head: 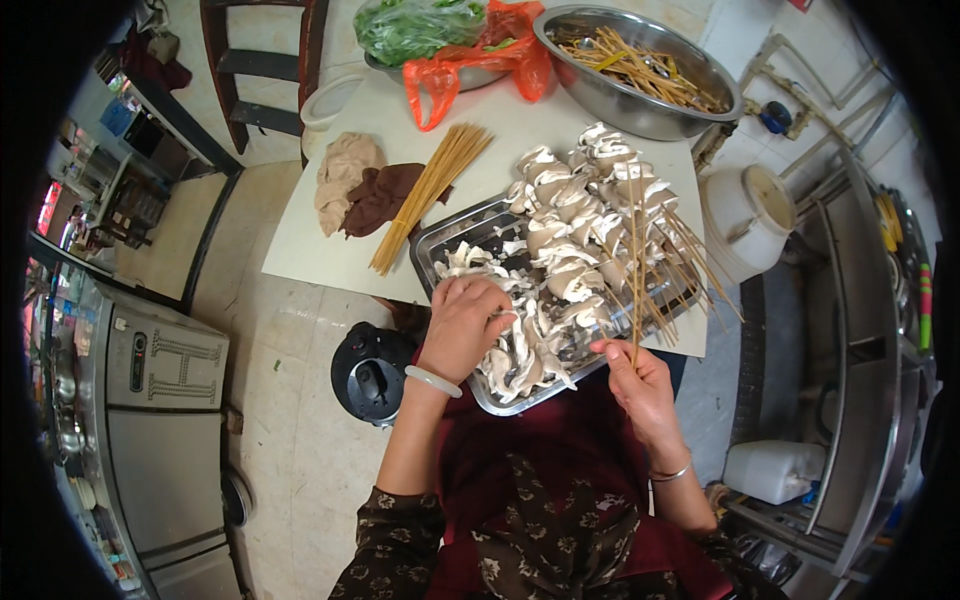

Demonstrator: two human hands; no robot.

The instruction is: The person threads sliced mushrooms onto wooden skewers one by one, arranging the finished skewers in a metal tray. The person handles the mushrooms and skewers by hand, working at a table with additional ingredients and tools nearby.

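Observation:
My left hand [469, 321], with a pale bangle at the wrist, reaches into loose oyster mushroom pieces [517, 364] at the near left of a metal tray [501, 409]. Its fingertips are partly hidden, so any grip on a piece cannot be made out. Several thin bamboo skewers [637, 277] are held in my right hand [637, 382] by the tray's near right edge; they point away from me. Beyond both hands, skewered oyster mushrooms [562, 225] are heaped in rows on the tray, their bare stick ends [694, 259] jutting out to the right.
A bundle of bamboo skewers [431, 199] lies beside brown cloths [386, 196] on the white table [315, 259]. Along the back stand a steel basin [637, 112] of sticks and bagged greens [416, 30]. Below the table's front edge is a black lidded pot [367, 375].

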